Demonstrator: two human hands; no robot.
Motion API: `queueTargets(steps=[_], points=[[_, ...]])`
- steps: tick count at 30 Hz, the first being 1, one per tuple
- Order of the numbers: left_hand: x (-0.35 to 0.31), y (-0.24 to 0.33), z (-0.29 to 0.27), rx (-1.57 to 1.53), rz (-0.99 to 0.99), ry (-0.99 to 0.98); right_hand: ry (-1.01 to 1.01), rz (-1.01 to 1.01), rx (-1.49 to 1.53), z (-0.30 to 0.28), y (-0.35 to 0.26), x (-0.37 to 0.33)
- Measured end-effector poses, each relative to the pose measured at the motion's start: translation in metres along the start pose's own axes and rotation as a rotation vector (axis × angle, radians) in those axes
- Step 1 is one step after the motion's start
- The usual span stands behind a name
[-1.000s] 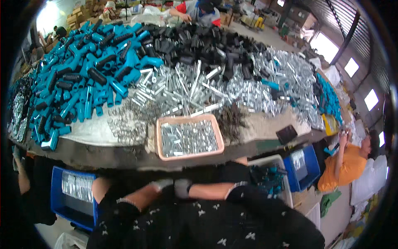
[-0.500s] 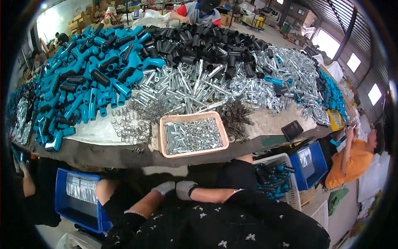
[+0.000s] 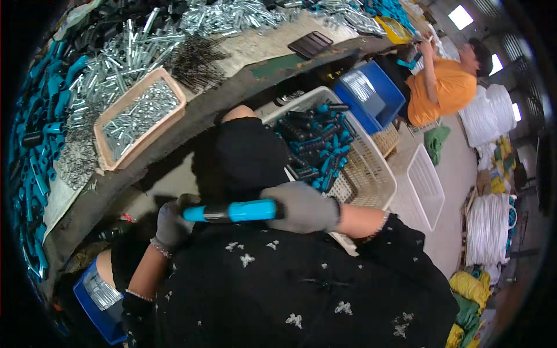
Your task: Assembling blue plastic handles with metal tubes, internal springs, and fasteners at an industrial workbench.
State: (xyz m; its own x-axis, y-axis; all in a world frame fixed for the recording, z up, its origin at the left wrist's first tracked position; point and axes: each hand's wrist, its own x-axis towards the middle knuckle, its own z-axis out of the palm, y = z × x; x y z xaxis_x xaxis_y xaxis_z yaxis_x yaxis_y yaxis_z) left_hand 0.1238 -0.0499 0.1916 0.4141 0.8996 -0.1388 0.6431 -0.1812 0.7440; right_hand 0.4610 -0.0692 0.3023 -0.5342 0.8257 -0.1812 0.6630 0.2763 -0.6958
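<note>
The handle [image 3: 232, 211] is a slim bar, bright blue along most of its length with a black band near its left end. It lies level above the lap, just below the table edge [image 3: 191, 124]. The right hand [image 3: 301, 207], in a grey glove, is clenched around its right end. The left hand [image 3: 170, 223], also gloved, grips its left end. The white basket [image 3: 371, 174] of similar blue-and-black handles stands just beside the right hand.

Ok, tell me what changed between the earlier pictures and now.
The view swung right and down, toward the white basket of finished handles. The gloved hands, empty and together before, now hold a blue-and-black handle between them: right hand gripping one end, left hand at the other. The tray of metal pins stays on the table.
</note>
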Motion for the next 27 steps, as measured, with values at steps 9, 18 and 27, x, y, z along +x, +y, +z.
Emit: queueTargets(steps=[9,18,27], points=[[-0.009,0.035,0.002,-0.227,0.009,0.293,0.980,0.506,-0.330,-0.161,0.042,-0.116],[-0.042,0.040,-0.027,-0.224,-0.221,0.132,0.417,0.555,-0.566,-0.109,0.283,0.046],[-0.114,0.033,-0.051,-0.203,-0.175,0.364,0.178,1.208,-0.741,-0.048,0.348,0.082]])
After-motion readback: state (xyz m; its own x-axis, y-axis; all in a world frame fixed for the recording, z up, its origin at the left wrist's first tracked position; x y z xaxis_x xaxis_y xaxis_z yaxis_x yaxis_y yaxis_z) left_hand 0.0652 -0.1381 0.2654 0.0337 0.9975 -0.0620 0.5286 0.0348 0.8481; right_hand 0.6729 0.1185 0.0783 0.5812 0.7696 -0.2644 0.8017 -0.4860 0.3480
